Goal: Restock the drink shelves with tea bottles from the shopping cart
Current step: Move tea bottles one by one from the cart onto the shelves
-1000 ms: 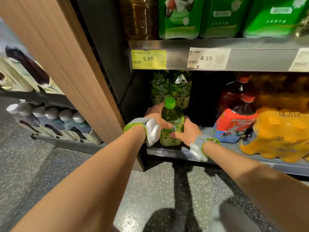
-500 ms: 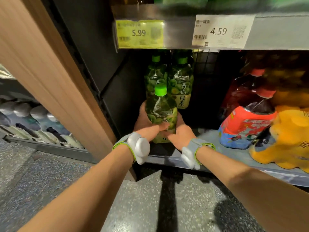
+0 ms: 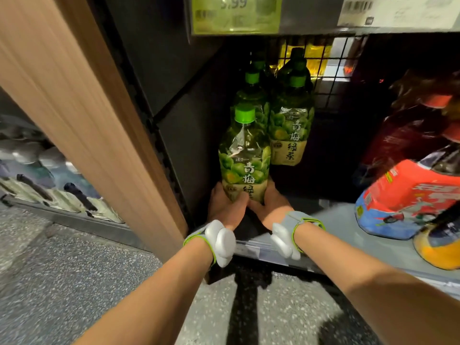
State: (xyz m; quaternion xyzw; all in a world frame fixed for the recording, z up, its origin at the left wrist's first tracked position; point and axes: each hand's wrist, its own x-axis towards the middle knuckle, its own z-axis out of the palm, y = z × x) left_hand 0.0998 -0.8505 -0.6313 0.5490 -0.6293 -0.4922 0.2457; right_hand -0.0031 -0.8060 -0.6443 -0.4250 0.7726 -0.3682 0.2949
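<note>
Gripping the base of a green plum tea bottle (image 3: 244, 155) from both sides, the left hand (image 3: 225, 207) and right hand (image 3: 270, 207) close around its lower label. Bottle upright at the left end of the lower shelf (image 3: 331, 220), beside the dark side panel (image 3: 179, 100). Two matching bottles (image 3: 291, 125) stand just behind it. Red-labelled bottle (image 3: 410, 195) well to the right. Both wrists carry white wristbands (image 3: 221, 241).

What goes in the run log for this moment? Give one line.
left hand: holding tea bottle base | right hand: same | bottle: upright on shelf, front of row
</note>
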